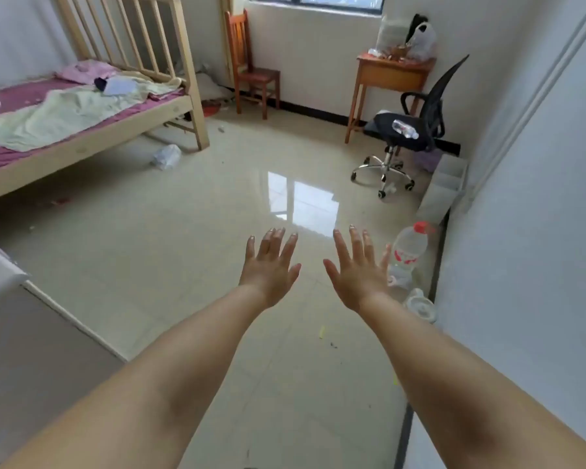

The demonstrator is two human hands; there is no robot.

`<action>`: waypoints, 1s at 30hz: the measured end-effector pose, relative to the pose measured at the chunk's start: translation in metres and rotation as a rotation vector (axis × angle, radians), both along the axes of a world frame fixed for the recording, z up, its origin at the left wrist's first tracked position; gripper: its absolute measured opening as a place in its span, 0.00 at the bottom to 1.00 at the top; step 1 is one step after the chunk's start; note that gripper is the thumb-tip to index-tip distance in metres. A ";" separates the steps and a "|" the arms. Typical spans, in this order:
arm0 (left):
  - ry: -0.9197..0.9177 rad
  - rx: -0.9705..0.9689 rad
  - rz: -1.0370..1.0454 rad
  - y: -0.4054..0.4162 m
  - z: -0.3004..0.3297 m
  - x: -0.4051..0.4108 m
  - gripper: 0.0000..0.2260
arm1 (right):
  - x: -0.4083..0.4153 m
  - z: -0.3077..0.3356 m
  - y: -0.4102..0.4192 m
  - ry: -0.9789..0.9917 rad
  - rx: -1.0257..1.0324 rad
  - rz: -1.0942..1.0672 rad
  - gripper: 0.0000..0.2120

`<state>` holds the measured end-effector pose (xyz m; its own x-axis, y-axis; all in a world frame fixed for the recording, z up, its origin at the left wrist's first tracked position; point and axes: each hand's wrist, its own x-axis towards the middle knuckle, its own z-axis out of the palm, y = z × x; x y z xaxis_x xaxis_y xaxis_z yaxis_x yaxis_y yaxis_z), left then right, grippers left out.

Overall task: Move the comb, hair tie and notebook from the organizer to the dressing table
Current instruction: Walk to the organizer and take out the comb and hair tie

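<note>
My left hand (271, 265) and my right hand (359, 269) are stretched out side by side over the tiled floor, backs up, fingers spread, holding nothing. A small wooden table (391, 74) stands in the far right corner under the window, with bags and clutter on top. A grey compartmented organizer (445, 186) lies on the floor against the right wall. I cannot make out a comb, hair tie or notebook anywhere.
A wooden bed (92, 130) with purple sheet fills the left. A wooden chair (251, 76) stands at the back wall. A black office chair (416, 126) carrying a bottle sits by the table. A large water bottle (410, 248) and a crumpled bag (166, 156) are on the floor.
</note>
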<state>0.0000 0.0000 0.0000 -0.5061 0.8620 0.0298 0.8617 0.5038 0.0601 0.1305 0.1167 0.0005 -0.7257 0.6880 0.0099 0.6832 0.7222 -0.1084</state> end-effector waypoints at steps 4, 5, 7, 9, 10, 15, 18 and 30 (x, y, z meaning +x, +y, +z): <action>-0.075 -0.143 0.001 -0.003 -0.048 -0.004 0.28 | 0.000 -0.051 -0.001 -0.119 -0.114 -0.041 0.29; -0.096 -0.166 -0.003 -0.001 -0.060 -0.009 0.27 | -0.005 -0.062 0.000 -0.136 -0.135 -0.044 0.29; -0.125 -0.202 -0.002 0.008 -0.078 -0.023 0.27 | -0.020 -0.081 0.008 -0.174 -0.167 -0.052 0.29; -0.150 -0.217 0.021 0.025 -0.090 -0.045 0.27 | -0.043 -0.096 0.024 -0.194 -0.188 -0.071 0.29; -0.175 -0.223 0.030 0.035 -0.095 -0.059 0.27 | -0.056 -0.101 0.033 -0.206 -0.198 -0.075 0.29; -0.230 -0.221 0.001 0.092 -0.097 -0.141 0.27 | -0.133 -0.105 0.088 -0.234 -0.238 -0.143 0.29; -0.199 -0.233 -0.053 0.136 -0.086 -0.204 0.27 | -0.185 -0.097 0.127 -0.230 -0.261 -0.199 0.29; -0.196 -0.172 -0.114 0.389 -0.075 -0.413 0.26 | -0.376 -0.102 0.359 -0.234 -0.243 -0.272 0.27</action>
<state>-0.4134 0.3892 -0.0750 -0.3869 0.8978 -0.2104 0.8939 0.4212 0.1536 -0.2457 0.4756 -0.1014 -0.4813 0.8166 -0.3187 0.8714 0.4852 -0.0727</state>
